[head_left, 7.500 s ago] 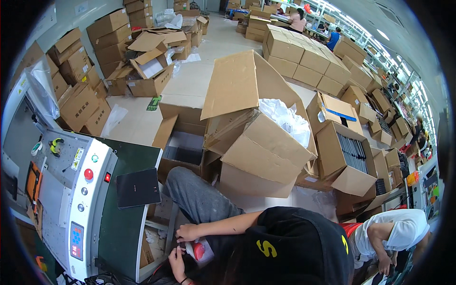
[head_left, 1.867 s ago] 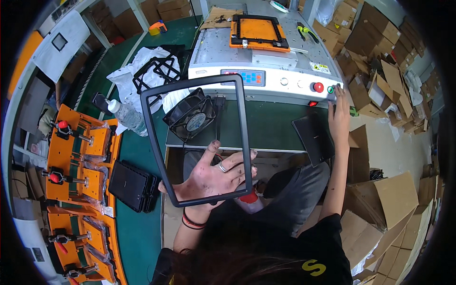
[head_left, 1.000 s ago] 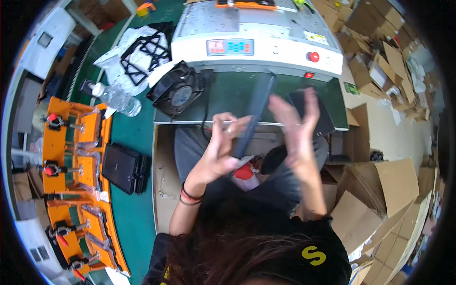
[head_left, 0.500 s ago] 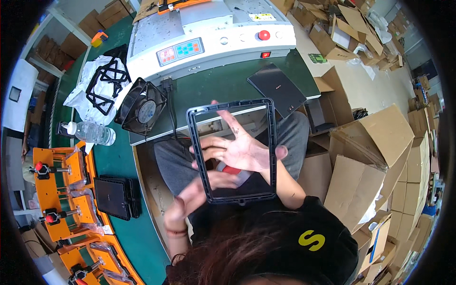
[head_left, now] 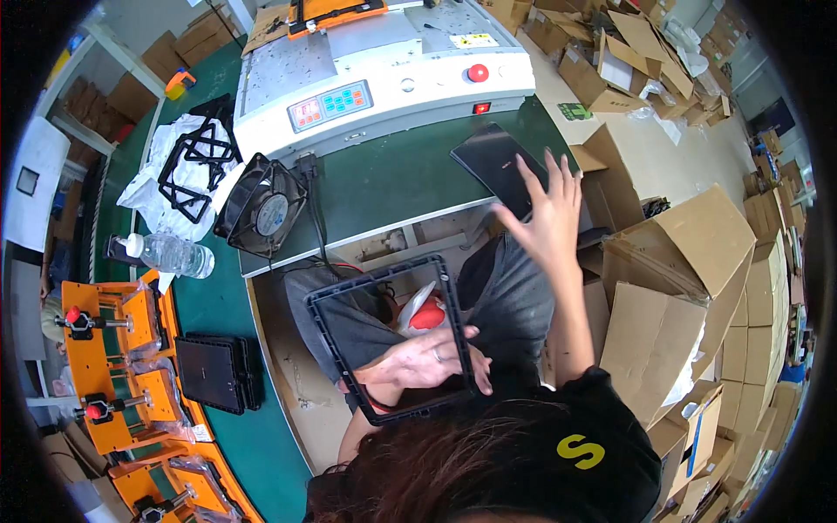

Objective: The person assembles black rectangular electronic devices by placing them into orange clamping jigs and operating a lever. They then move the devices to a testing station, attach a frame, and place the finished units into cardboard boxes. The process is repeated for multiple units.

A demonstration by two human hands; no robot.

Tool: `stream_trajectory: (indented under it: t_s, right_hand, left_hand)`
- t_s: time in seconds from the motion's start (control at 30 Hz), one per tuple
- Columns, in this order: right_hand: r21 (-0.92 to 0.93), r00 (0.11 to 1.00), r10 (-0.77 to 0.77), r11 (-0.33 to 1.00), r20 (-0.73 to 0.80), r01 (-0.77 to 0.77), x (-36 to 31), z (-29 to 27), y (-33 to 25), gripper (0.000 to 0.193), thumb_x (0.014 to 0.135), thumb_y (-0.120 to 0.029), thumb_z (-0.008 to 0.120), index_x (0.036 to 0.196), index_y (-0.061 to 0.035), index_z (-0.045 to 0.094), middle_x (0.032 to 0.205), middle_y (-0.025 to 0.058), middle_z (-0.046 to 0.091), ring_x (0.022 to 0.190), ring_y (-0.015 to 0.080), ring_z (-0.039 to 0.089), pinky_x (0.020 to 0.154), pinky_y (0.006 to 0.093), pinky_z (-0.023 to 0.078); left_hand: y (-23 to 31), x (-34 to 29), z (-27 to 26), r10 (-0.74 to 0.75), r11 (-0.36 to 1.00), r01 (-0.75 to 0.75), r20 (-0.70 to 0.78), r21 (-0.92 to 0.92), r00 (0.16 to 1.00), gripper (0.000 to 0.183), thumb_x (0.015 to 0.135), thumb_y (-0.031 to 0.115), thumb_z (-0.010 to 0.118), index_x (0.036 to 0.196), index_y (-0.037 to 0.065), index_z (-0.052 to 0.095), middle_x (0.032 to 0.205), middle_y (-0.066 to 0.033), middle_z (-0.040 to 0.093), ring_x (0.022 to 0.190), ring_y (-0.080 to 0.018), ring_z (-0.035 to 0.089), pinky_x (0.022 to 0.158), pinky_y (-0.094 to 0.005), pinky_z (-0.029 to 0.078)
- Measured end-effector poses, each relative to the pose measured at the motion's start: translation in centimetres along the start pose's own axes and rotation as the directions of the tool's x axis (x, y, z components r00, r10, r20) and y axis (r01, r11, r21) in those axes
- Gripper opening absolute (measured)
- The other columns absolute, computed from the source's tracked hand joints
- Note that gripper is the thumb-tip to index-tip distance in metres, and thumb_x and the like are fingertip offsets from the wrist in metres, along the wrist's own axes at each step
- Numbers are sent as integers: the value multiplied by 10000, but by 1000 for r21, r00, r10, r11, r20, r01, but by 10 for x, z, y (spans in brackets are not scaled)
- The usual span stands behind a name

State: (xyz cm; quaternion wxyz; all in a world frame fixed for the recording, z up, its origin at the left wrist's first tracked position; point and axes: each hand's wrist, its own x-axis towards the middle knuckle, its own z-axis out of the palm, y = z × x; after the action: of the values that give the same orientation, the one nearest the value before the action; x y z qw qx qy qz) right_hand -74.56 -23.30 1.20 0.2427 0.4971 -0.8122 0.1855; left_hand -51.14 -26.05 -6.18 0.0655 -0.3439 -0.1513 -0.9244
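Note:
Over my lap, a black rectangular plastic frame [head_left: 316, 319] is held tilted. My left hand [head_left: 417, 361], with a ring on one finger, reaches across the frame's opening. Its fingers close around the side bar nearest my right arm. At the table's front right, my right hand [head_left: 551, 216] is spread with nothing in it, above the near end of a flat black panel [head_left: 493, 157]. Whether its fingertips touch the panel, I cannot tell.
A white machine [head_left: 410, 96] with buttons stands at the back of the green table [head_left: 384, 205]. Left of it are a fan [head_left: 266, 213], black frames [head_left: 187, 174] on white wrap, a water bottle [head_left: 174, 254], stacked black panels [head_left: 214, 373] and orange clamp fixtures [head_left: 96, 353]. Cardboard boxes [head_left: 654, 331] crowd the right.
My right hand has left the frame and moved up and right to the black panel. The frame has come lower and left, with my left hand now gripping its side.

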Motion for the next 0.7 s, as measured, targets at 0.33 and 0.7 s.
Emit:
stream_trajectory:
  t_s: [0.33, 0.7]
  right_hand:
    - [313, 952, 66, 936, 300, -163, -7, 9, 32, 492, 659, -271, 761, 1109, -141, 612, 1276, 206, 450, 1167, 391, 430, 996, 448, 356]
    - [398, 906, 18, 894, 422, -204, 15, 9, 61, 710, 656, -263, 777, 1246, -34, 456, 1235, 190, 473, 1175, 323, 438, 1011, 398, 346]
  left_hand:
    - [40, 2, 24, 192, 953, -79, -385, 291, 903, 835, 804, 381, 628, 1419, 11, 202, 1341, -227, 411, 1233, -384, 400, 999, -641, 284]
    - [48, 1, 32, 230, 950, -30, -631, 311, 740, 1497, 338, 727, 764, 1439, -7, 65, 1415, -210, 334, 1266, -466, 345, 1092, -513, 209]
